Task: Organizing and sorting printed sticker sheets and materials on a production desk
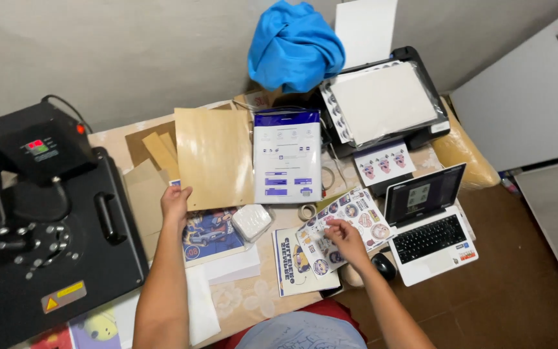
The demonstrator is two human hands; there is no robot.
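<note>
**Both hands down on printed sheets at a crowded counter**

Both forearms reach up from the bottom edge of the view. The right hand (347, 238) is angled inward, palm down, its fingers curled loosely onto a sheet of round stickers (347, 223). The grip is narrow, fingertips resting on the sheet's lower middle; whether it pinches the paper or only presses it cannot be told. The sticker sheet lies tilted, overlapping a printed page with a cartoon figure (295, 258) beneath it, and a dark mouse (383, 265) sits just beside the right wrist.

The left hand (175, 200) stretches straight forward, fingers together and laid flat, the grip holding nothing. It rests at the top left corner of a colourful car print (211, 234), which lies under and to the right of the palm, on top of white paper. A small clear-wrapped stack of white squares (252, 222) lies at the print's right edge.

Farther out, a tan sheet (214, 155) stands just beyond the left fingertips, with a white and purple packet (287, 155) beside it. An open laptop (431, 223) sits to the right, and a black heat press (40, 220) fills the left of the counter (247, 300). At the back are a printer (382, 103) loaded with paper and a bundled blue cloth (295, 45) against the wall.
</note>
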